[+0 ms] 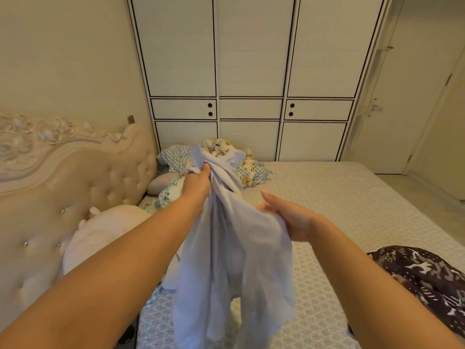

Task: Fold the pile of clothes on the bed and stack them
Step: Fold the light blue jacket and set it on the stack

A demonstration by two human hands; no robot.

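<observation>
Your left hand (197, 183) is raised over the bed (327, 202), its fingers curled tight round a bunched upper part of a pale blue garment (234, 248). The cloth hangs from that grip in long loose folds, clear of the mattress for most of its length; the lower end runs out of view at the bottom edge, so you cannot tell whether it touches the bed.

Your right hand (289, 217) sits lower and to the right, against the garment's side edge. The thumb and the lower fingers pinch a fold of the blue cloth; the forefinger points forward, straight.

The rest of the pile (226, 157) lies at the far side of the bed, near the wardrobe (251, 71): a blue checked piece and a floral print, crumpled together, partly hidden behind the raised garment. More floral cloth lies just beside a pillow (161, 182) near the headboard (88, 177).

A pale pink plush cushion (100, 235) rests against the headboard, under your left forearm. A dark patterned garment (422, 278) lies crumpled at the near right of the bed, well apart from the pile. A closed door (402, 96) stands right of the wardrobe.
</observation>
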